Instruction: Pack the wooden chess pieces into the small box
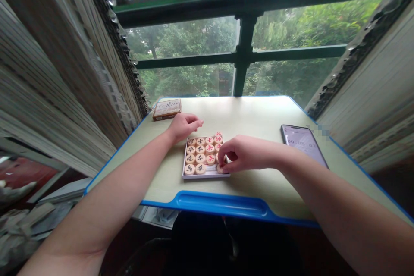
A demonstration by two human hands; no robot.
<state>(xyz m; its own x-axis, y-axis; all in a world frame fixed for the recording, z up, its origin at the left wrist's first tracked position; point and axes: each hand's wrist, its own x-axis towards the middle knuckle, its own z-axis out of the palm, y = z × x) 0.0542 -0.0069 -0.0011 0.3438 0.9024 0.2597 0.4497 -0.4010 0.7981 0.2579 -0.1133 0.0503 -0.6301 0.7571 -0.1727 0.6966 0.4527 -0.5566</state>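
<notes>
A shallow white box tray holds rows of round wooden Chinese chess pieces, black-marked on the left and red-marked on the right. My right hand reaches over the tray's right side, thumb and fingertips closed on a Chinese chess piece in the front right corner. That hand hides part of the right column. Beyond the tray's back left edge is my left hand, fingers loosely bent and slightly apart, with nothing visible in them. One red-marked piece shows at the tray's back right corner, partly behind another piece. A gap lies in the front row.
A box lid with printed characters rests at the table's back left. On the right lies a phone showing a timer. The pale table has a blue rim and a front groove. Curtains and a window surround it.
</notes>
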